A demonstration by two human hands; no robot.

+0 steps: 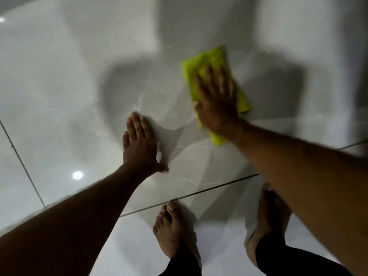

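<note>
A folded yellow-green cloth (pixel 207 60) lies flat on the glossy grey-white tiled floor (pixel 69 80). My right hand (pixel 218 98) presses down on it with straight, spread fingers; the hand is blurred. My left hand (pixel 140 145) rests flat on the bare tile to the left of the cloth, fingers straight, thumb out to the right. It holds nothing.
My two bare feet stand on the tiles below the hands, the left foot (pixel 172 232) and the right foot (pixel 272 218) partly behind my right forearm. Dark grout lines (pixel 189 195) cross the floor. A ceiling light reflects as a bright spot (pixel 77 175). Shadows darken the tiles ahead.
</note>
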